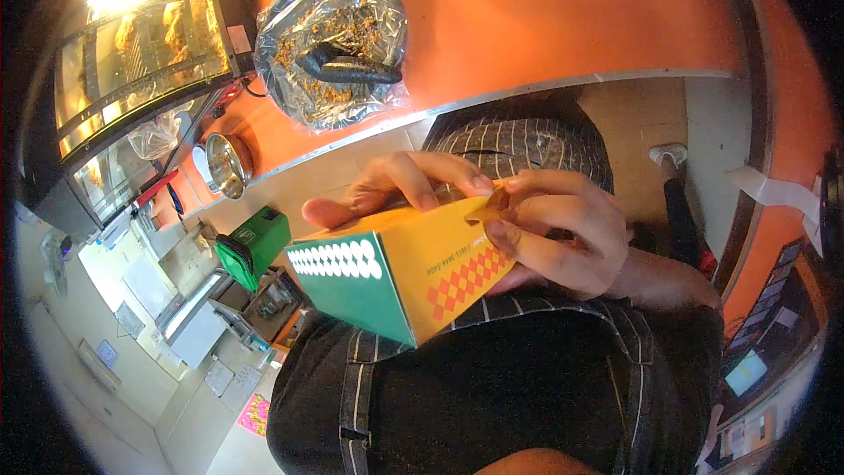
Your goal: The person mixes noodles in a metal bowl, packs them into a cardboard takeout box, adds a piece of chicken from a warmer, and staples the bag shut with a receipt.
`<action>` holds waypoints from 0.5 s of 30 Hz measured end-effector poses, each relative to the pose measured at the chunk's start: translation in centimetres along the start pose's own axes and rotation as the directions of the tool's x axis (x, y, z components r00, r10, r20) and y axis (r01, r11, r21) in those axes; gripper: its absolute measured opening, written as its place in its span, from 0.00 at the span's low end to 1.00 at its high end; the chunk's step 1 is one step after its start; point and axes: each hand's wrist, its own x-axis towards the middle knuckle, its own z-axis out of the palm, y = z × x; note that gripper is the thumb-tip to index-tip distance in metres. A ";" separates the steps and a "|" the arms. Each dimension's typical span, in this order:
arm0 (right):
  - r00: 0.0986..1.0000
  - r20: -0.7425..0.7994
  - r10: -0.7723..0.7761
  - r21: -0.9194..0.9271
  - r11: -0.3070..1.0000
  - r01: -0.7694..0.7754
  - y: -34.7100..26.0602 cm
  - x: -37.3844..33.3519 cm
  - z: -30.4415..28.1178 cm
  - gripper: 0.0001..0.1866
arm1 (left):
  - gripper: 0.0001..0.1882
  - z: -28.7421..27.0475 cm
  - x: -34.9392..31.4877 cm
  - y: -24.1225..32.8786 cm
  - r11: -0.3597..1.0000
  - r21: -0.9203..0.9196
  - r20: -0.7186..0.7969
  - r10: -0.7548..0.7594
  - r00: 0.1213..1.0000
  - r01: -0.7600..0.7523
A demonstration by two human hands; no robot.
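Note:
Held in front of my apron is a folded cardboard box (338, 286), with a green side bearing white round shapes and a yellow side with orange diamonds. My left hand (400, 183) lies across its upper part, thumb spread to the left and fingers reaching toward the right end. At that end, my right hand (567, 233) pinches the yellow flap edges between thumb and fingers. Both hands are closed on the box, and their fingertips nearly meet. What is inside the box is hidden.
Beyond the hands runs an orange counter (563, 18). On it sits a plastic-lined basin (290, 26) with brown crumbs and a black utensil (352, 68). A lit food display case (145, 62), a metal bowl (227, 167) and a green bag (264, 237) are at left.

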 end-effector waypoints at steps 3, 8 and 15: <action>0.997 0.062 0.034 0.092 0.995 -0.040 -0.1 0.3 -0.8 0.24 | 0.48 0.1 0.3 0.4 0.993 0.114 0.018 -0.019 1.000 0.017; 0.959 0.214 0.188 0.302 0.921 -0.248 -0.2 0.9 -1.5 0.26 | 0.50 -1.3 0.6 0.5 0.989 0.144 0.180 0.002 0.984 -0.028; 0.925 0.355 0.132 0.291 0.925 -0.244 -0.1 2.0 -2.3 0.27 | 0.53 -2.3 1.3 0.8 0.990 0.134 0.317 -0.007 0.948 -0.037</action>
